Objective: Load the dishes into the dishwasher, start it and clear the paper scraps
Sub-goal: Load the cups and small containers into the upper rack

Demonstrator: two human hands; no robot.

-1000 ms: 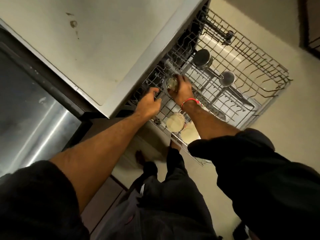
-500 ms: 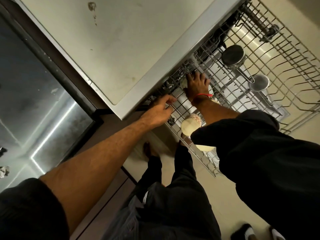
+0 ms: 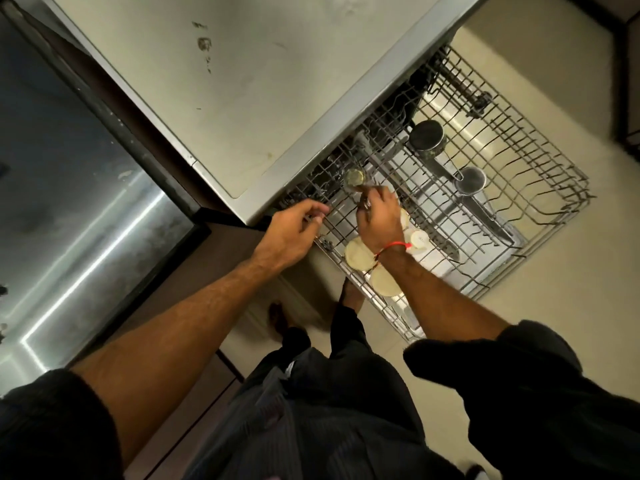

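Observation:
The dishwasher's upper wire rack (image 3: 568,174) is pulled out over the open door. My right hand (image 3: 379,221), with a red thread at the wrist, reaches into the rack's near left part. Its fingertips pinch a small round glass (image 3: 355,176) standing among the wires. My left hand (image 3: 294,230) hovers at the rack's left corner with fingers loosely curled, holding nothing that I can see. Three cream cups (image 3: 356,256) sit upside down beside and under my right wrist. Two steel cups (image 3: 426,136) (image 3: 470,181) stand further back in the rack.
The dishwasher's pale top panel (image 3: 242,81) runs along the rack's left side. A shiny steel surface (image 3: 86,220) lies at far left. Beige floor (image 3: 554,323) shows right of the rack. My legs and feet are below the rack.
My right hand has drawn back from pressing flat into the rack, and the small glass shows at its fingertips. My left hand's fingers have curled. The camera has tilted right.

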